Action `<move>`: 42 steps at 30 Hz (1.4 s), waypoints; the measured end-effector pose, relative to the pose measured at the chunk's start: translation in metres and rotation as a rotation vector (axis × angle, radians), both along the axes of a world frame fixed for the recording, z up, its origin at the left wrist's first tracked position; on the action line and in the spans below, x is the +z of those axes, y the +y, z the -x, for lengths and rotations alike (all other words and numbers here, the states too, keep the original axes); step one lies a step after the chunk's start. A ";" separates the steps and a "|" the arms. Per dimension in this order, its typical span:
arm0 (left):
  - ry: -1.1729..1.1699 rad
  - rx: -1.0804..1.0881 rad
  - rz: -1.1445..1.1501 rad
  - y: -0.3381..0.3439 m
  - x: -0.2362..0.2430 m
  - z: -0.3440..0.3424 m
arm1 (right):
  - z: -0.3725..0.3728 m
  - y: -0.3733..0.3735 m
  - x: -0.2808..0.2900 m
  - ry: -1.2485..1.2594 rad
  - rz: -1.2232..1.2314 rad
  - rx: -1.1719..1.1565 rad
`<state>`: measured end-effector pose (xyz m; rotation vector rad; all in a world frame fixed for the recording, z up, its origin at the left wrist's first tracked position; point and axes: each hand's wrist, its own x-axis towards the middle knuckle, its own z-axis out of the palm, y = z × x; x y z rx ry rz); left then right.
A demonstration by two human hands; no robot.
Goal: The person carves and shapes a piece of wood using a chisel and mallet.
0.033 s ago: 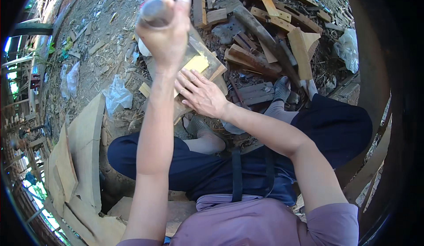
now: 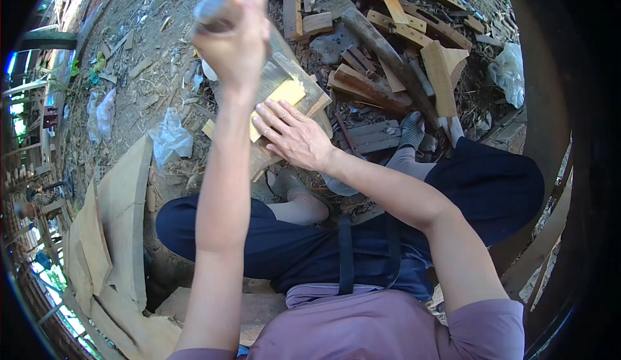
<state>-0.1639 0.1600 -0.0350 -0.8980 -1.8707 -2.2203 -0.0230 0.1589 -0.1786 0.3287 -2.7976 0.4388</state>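
My left hand [image 2: 236, 43] is raised over the work, its fingers wrapped round a thick tool handle with a round end [image 2: 218, 10]. Motion smears it, and the rest of the tool is hidden from me. My right hand [image 2: 294, 133] lies flat with its fingers stretched out, pressing on a pale yellow piece of wood [image 2: 289, 92]. That piece rests on a worn wooden board [image 2: 314, 98] in front of my feet. My left forearm covers part of the board's left side.
Several wood offcuts [image 2: 362, 85] and a long round pole [image 2: 381, 43] are heaped at the right. A clear plastic bag [image 2: 171, 140] lies on the littered dirt at left, another bag [image 2: 509, 72] at far right. Large curved planks [image 2: 123, 211] lean beside my left knee.
My left hand has shifted slightly left and upward with the handle. More of the yellow wood shows beside my right hand, which stays nearly still.
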 end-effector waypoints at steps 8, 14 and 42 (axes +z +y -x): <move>-0.139 0.073 -0.255 -0.027 0.028 0.045 | 0.002 -0.006 -0.003 -0.005 0.028 0.011; -0.102 -0.088 -0.189 -0.031 0.015 -0.003 | 0.004 -0.008 -0.005 -0.013 0.015 0.010; -0.037 -0.100 -0.213 -0.013 0.006 -0.018 | 0.003 -0.009 -0.009 -0.008 0.066 0.005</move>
